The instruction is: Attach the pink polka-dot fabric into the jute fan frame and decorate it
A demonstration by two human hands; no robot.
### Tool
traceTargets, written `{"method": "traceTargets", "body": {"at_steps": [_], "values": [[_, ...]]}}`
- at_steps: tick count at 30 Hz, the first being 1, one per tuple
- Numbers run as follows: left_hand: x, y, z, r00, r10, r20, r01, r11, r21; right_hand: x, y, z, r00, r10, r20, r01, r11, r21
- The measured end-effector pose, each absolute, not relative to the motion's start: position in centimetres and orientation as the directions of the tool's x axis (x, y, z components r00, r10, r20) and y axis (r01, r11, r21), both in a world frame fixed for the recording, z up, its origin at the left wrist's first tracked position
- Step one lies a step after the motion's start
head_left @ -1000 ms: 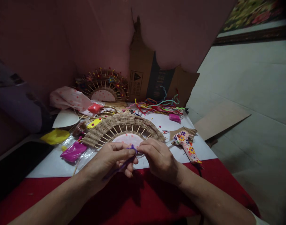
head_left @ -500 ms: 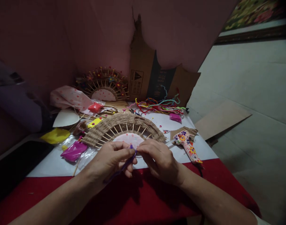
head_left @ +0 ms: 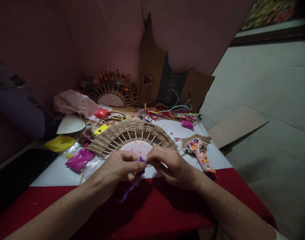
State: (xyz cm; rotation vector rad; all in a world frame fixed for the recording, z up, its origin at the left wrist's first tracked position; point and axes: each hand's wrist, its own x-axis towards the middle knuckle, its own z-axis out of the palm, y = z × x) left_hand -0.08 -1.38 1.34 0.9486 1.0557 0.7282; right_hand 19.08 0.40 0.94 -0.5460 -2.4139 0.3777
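Between thumb and fingers my left hand pinches a purple strand of yarn, whose loose end hangs below the fingers. Fingertips of my right hand are closed at the yarn's upper end, close against the left fingertips. How the strand runs between them is too small to make out. Just beyond both hands lies a half-round fan of thin sticks woven with brown twine. Its white centre with pink dots is partly covered by my hands.
Right of the fan, a flower-patterned glue gun lies on torn cardboard. To the left are magenta clay and yellow clay in packets. Behind are coloured yarn strands, a decorated fan and upright cardboard.
The hanging end of the purple yarn has swung right and lower. My right hand has turned slightly, and its fingertips remain beside the left ones.
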Motion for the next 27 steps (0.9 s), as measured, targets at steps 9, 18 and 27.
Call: {"method": "traceTargets", "body": {"at_steps": [9,18,27], "values": [[0.1,-1.4,0.7,0.251,0.906,-0.34,-0.167,0.387,0.907,17.7,-0.9,0.6,-0.467,0.642,0.608,0.398,0.766,-0.504],[0.4,-1.4,0.7,0.213,0.948,-0.238,-0.267,0.291,0.919,15.5,-2.0,-0.6,-0.381,0.903,0.197,0.256,0.308,-0.916],[0.2,-1.3,0.6,0.272,0.949,-0.162,-0.389,0.262,0.883,16.1,-1.2,-0.8,-0.306,0.944,0.122,-0.044,0.114,-0.993]]}}
